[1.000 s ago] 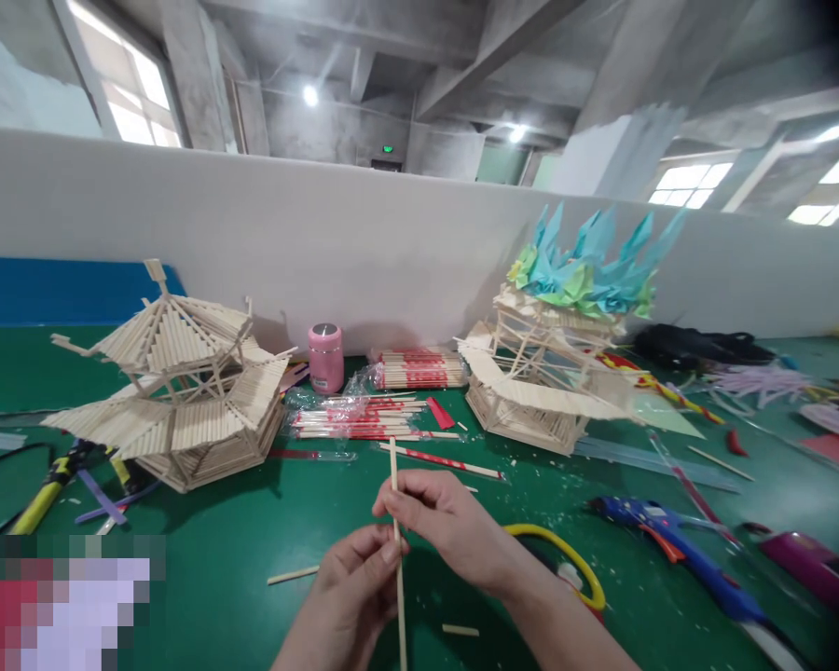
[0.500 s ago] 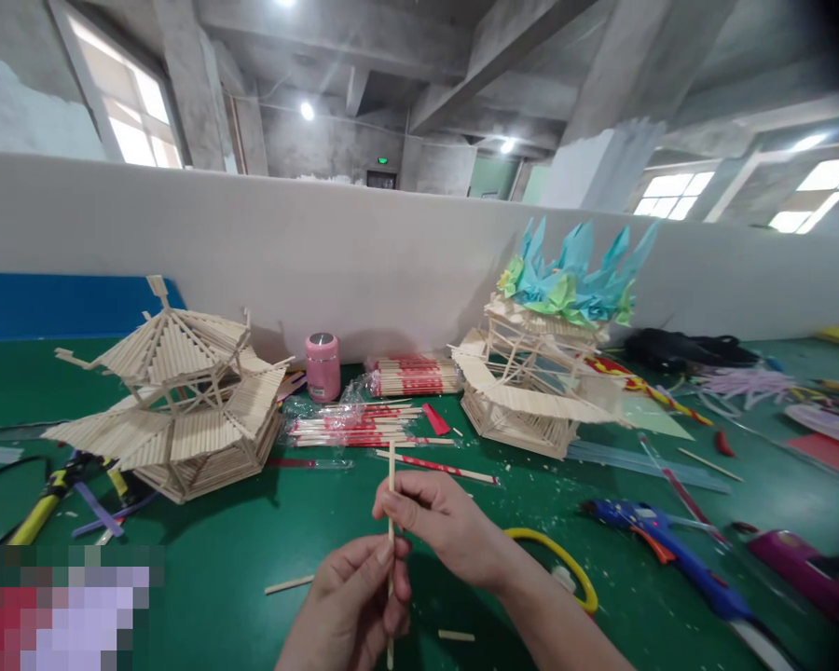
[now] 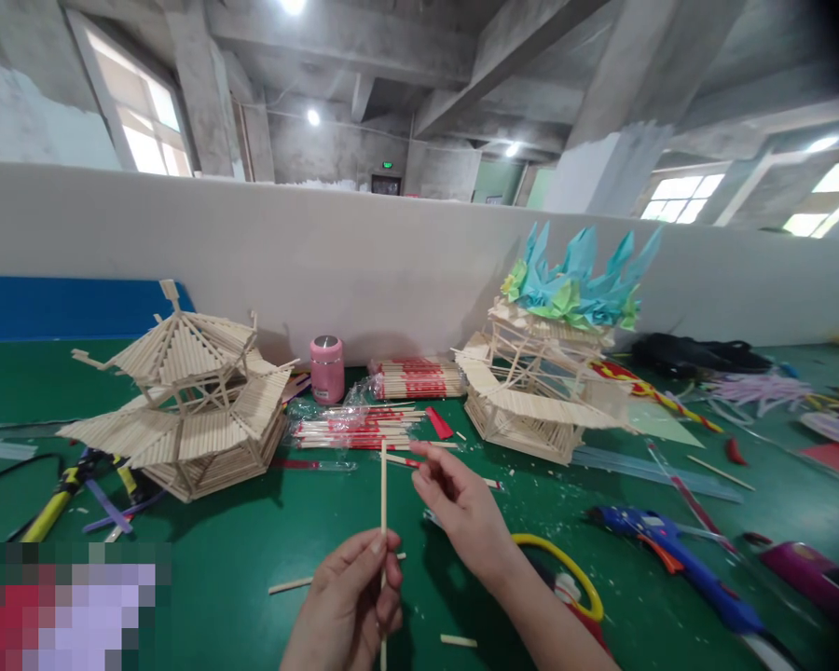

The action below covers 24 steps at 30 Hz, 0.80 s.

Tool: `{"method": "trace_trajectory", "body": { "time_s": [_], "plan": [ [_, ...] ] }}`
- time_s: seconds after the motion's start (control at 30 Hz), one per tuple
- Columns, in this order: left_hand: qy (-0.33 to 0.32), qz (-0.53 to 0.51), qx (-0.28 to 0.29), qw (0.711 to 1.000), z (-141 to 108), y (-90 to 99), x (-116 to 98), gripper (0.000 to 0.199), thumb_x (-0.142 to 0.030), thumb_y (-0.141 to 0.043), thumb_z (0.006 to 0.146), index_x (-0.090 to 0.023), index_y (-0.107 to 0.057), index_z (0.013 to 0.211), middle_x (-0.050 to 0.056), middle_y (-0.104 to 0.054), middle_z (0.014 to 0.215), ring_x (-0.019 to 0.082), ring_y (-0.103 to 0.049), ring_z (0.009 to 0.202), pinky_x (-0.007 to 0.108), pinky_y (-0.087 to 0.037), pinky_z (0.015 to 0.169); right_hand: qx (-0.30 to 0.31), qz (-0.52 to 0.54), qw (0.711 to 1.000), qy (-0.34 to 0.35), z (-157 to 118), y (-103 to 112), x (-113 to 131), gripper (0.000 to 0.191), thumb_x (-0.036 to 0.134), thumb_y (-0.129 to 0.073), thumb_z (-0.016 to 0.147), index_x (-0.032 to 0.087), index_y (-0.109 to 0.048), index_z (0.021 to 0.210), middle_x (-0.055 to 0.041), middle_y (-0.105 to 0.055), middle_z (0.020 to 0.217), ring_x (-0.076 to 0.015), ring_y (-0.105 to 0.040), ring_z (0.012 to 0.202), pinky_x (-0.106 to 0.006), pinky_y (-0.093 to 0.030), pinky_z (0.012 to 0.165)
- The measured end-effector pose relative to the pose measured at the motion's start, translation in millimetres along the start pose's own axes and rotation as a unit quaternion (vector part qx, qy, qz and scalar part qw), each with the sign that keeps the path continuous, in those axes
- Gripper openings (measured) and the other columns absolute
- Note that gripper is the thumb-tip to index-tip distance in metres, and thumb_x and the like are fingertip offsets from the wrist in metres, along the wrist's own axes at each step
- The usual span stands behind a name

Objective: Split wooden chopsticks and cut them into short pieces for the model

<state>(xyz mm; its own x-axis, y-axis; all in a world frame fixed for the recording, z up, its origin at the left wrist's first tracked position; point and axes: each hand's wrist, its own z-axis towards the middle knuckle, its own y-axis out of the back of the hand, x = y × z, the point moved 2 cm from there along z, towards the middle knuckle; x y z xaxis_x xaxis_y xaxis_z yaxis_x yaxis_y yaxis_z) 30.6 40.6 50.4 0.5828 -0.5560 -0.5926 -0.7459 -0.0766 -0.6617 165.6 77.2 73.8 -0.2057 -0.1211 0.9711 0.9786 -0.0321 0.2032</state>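
Note:
A thin wooden stick [image 3: 384, 494] stands nearly upright, pinched between the thumb and fingers of my left hand [image 3: 353, 587] at the bottom centre. Just right of the stick, my right hand [image 3: 461, 503] hovers with its fingers apart and holds nothing. Short stick pieces [image 3: 458, 641] lie on the green table [image 3: 224, 578] around my hands. Beyond them are loose sticks with red wrappers [image 3: 356, 427] and a packed bundle of sticks [image 3: 419, 379].
Stick-built pavilions stand at the left [image 3: 196, 429] and right [image 3: 531, 410], the right one topped with blue paper. A pink flask [image 3: 327, 370] stands between them. At the right lie a blue glue gun [image 3: 678, 550], a yellow ring [image 3: 566, 559] and a purple tool [image 3: 804, 573].
My right hand has let go of the stick and moved to the right, its fingers now spread. My left hand keeps its hold. The view has shifted slightly.

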Motion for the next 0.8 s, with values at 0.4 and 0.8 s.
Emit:
{"method": "trace_trajectory", "body": {
  "time_s": [0.4, 0.8],
  "plan": [
    [0.021, -0.001, 0.026, 0.999, -6, -5.5, 0, 0.028, -0.032, -0.078, 0.051, -0.013, -0.065, 0.068, -0.002, -0.057, 0.054, 0.004, -0.044, 0.039, 0.019, -0.032, 0.044, 0.133, -0.107, 0.979, 0.109, 3, 3, 25, 0.06, 0.027, -0.051, 0.081, 0.026, -0.021, 0.133, -0.0066, -0.049, 0.118, -0.0176, -0.049, 0.094, -0.035, -0.041, 0.08],
    [0.039, -0.014, 0.047, 0.998, -8, -6.5, 2, 0.025, -0.029, -0.076, 0.054, -0.012, -0.067, 0.07, 0.0, -0.059, 0.054, 0.006, -0.046, 0.041, 0.021, -0.035, 0.047, 0.164, -0.031, 0.977, 0.133, 5, -3, 41, 0.042, 0.014, -0.05, 0.08, 0.026, -0.043, 0.12, -0.0001, -0.062, 0.089, -0.0132, -0.055, 0.085, -0.032, -0.043, 0.081]
  ]
}}
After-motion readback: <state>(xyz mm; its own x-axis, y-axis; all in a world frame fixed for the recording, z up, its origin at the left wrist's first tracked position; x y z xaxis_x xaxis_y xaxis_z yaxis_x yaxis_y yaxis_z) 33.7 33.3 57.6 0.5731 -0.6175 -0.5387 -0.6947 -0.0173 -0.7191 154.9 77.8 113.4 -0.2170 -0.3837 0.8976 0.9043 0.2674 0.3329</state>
